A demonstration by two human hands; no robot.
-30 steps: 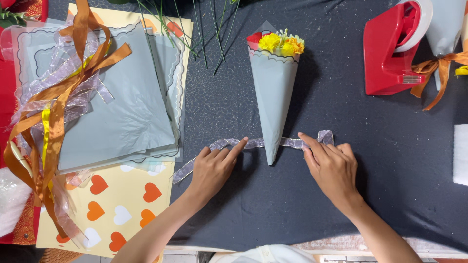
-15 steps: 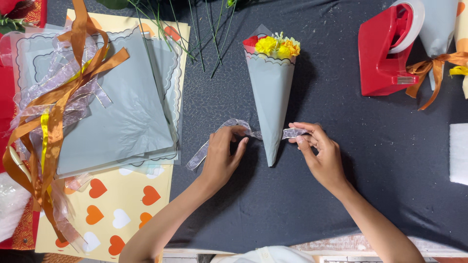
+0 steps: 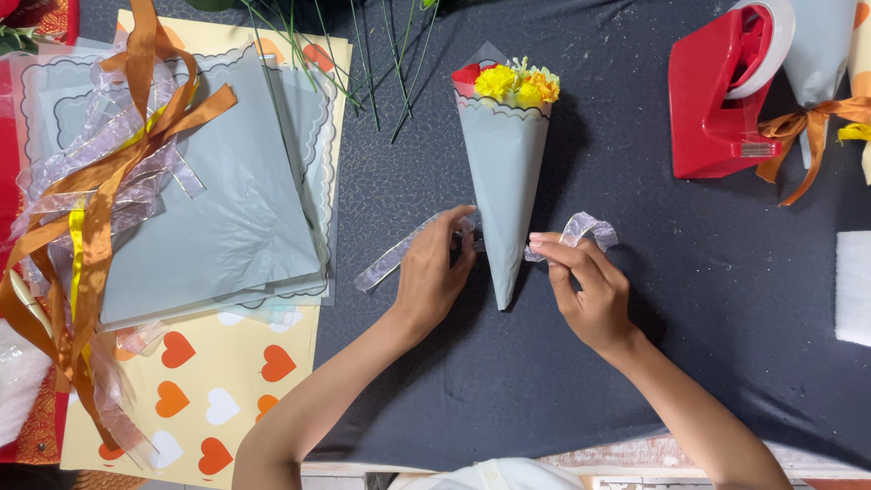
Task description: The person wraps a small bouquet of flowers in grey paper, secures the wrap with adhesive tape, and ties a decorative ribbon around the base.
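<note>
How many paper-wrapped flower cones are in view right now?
2: a grey cone at centre between both hands, and another at the top right edge, partly cut off; more may lie out of frame.

Bare forearms — white garment below

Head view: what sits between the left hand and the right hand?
The narrow end of the grey paper cone of flowers lies between the left hand and right hand, each holding the sheer ribbon beside it.

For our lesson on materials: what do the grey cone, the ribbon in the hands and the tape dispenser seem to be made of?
Grey cone: likely matte paper, with crisp folds and a printed scalloped edge.
Ribbon, held by the left hand and right hand: sheer fabric or mesh, since the dark cloth shows through.
Tape dispenser: probably hard plastic, glossy red with moulded edges.
</note>
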